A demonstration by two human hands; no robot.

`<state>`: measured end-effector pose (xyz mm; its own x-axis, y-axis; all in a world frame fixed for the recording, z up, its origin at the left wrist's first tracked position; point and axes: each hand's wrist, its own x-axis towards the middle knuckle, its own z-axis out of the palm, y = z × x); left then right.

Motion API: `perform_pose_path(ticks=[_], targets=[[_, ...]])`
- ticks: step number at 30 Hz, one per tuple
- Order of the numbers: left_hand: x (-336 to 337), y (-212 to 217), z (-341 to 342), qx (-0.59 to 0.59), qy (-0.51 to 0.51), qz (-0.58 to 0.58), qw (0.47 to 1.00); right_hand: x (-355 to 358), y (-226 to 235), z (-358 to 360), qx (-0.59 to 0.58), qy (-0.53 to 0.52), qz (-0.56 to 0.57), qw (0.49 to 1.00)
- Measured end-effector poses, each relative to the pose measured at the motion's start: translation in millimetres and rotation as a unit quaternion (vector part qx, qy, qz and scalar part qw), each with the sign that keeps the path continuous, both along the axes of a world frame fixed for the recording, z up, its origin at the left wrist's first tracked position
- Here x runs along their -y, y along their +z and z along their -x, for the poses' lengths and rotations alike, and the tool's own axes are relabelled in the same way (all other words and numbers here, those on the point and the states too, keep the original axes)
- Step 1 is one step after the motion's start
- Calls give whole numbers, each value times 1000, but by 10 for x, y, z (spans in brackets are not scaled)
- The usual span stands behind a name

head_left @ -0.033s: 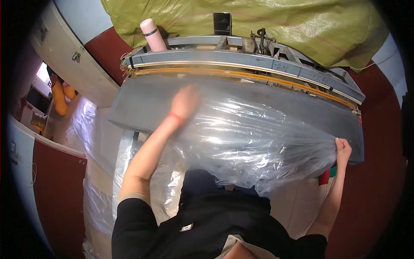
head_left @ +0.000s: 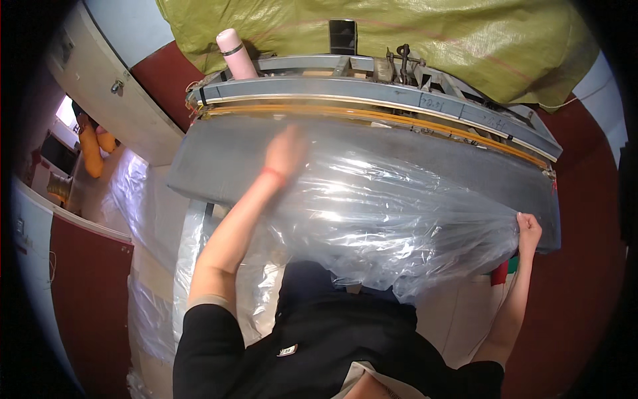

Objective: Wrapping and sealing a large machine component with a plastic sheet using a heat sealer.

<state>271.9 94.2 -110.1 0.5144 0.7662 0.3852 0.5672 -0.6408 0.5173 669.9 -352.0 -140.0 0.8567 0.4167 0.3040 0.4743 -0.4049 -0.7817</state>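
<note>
A clear plastic sheet [head_left: 372,206] lies creased over the grey-topped bench [head_left: 219,153], its near edge hanging toward my lap. At the right end of the bench, my right hand [head_left: 530,231] pinches the sheet's corner, and taut folds fan out from there. My left hand [head_left: 287,153] is over the bench at the sheet's left side. Motion smears its fingers, so whether they grip the film cannot be seen. A red band [head_left: 274,175] circles that wrist.
Behind the bench top runs a metal frame [head_left: 319,86] with yellow-orange strips [head_left: 399,120]. A pink bottle [head_left: 236,56] and a dark phone-like slab [head_left: 343,36] stand there before a yellow-green tarp [head_left: 465,40]. More plastic film [head_left: 149,312] lies on the floor left, near a door [head_left: 126,100].
My left forearm and hand have shifted very slightly to the right. My right hand and the sheet look the same.
</note>
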Motion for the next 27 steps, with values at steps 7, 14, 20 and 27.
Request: perform_pose_path(ticks=[7, 14, 20, 27], targets=[[-434, -305, -169, -59, 57, -31, 996, -78, -3, -140, -8, 6, -47, 999], [-996, -613, -230, 284, 164, 77, 942, -1139, -82, -446, 145, -51, -89, 984], [-1560, -728, -147, 350, 235, 6, 907, -2115, -285, -512, 25, -52, -231, 971], [-1497, -633, -199, 403, 213, 132, 880, -2142, -362, -606, 28, -81, -294, 952]])
